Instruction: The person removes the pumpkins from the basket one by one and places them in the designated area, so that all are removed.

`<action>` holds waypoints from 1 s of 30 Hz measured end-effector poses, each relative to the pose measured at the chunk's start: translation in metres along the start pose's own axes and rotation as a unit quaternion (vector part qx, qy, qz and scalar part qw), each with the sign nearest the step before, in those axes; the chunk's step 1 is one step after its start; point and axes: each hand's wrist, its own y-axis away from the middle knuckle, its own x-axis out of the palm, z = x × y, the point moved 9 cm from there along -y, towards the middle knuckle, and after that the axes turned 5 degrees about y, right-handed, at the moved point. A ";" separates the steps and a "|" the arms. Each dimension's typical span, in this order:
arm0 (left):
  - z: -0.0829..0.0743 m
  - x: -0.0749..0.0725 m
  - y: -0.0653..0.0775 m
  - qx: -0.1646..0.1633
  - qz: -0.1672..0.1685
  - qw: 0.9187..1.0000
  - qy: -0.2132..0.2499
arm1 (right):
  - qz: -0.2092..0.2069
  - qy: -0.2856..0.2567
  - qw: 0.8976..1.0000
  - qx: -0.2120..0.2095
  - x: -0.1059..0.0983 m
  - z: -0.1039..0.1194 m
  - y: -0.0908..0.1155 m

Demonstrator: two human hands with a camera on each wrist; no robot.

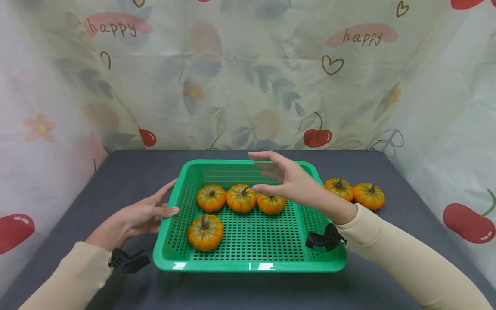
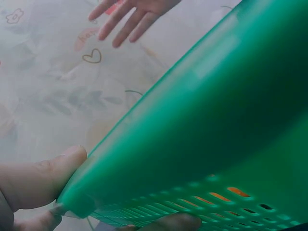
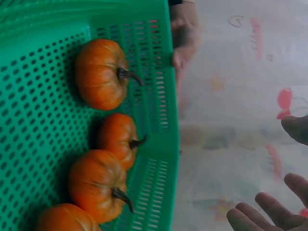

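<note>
My left hand (image 1: pixel 141 215) holds the left rim of a green plastic basket (image 1: pixel 248 266). In the left wrist view its thumb (image 2: pixel 45 175) presses on the rim, with fingers against the slotted wall below. Over the basket's right half, my right hand (image 1: pixel 292 178) hovers with spread fingers and holds nothing. Three small orange pumpkins stand in a row at the back: a left one (image 1: pixel 211 198), a middle one (image 1: pixel 241 199) and a right one (image 1: pixel 271 205), partly covered by the right hand. A fourth pumpkin (image 1: pixel 205 233) sits at the front left.
Outside the basket to the right, two more pumpkins, one nearer (image 1: pixel 341 189) and one farther right (image 1: pixel 369 196), sit on the dark grey table (image 1: pixel 128 172). Printed cloth (image 1: pixel 240 99) hangs behind the table and along both sides.
</note>
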 end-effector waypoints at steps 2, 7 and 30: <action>0.000 0.000 0.000 0.001 0.001 1.000 -0.001 | 0.017 0.011 1.000 0.005 0.010 -0.003 -0.004; 0.000 0.000 0.001 0.003 0.007 1.000 -0.003 | 0.055 0.044 0.997 0.015 0.033 -0.010 -0.013; 0.000 0.000 0.001 -0.002 -0.004 1.000 0.009 | 0.229 0.063 0.971 0.042 0.124 -0.040 -0.035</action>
